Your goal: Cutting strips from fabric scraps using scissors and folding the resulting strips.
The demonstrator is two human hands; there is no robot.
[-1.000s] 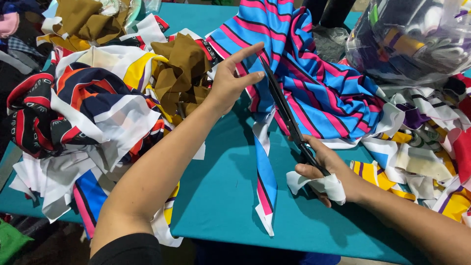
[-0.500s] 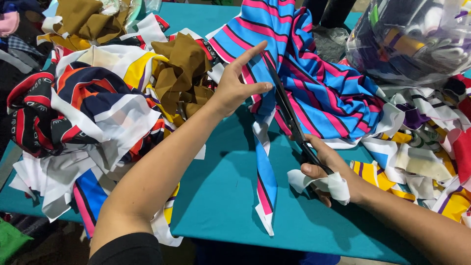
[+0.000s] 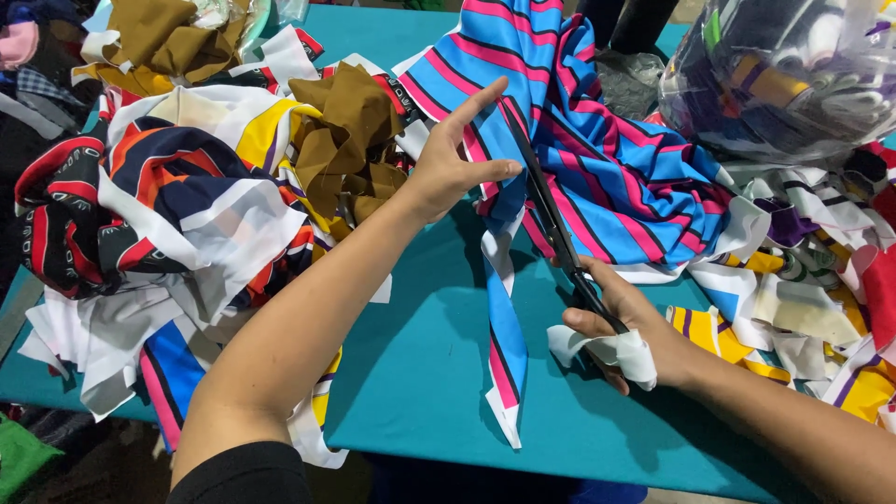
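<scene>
I am cutting the striped cloth [image 3: 597, 159], blue with pink and black bands, which lies across the teal desk [image 3: 420, 373] just ahead of my fingers. My right hand [image 3: 621, 327] grips the handles of the long black scissors [image 3: 551, 210], my fingers closed through the loops, which are wrapped in white rag. The blades look nearly shut and run up into the cloth. My left hand [image 3: 453, 163] rests on the cloth beside the blades, fingers spread wide and flat, holding nothing, only pressing the fabric taut. A narrow strip [image 3: 499, 317] already hangs free below my left hand, so I judge the cut well begun; the broad part beyond the blade tips is still whole. Left of my fingers are heaps of scraps [image 3: 168, 215] and brown cloth [image 3: 345, 140]; a clear bag [image 3: 784, 75] sits far right. Compared with a second ago, the blades have closed further and my left thumb has dropped toward them.
</scene>
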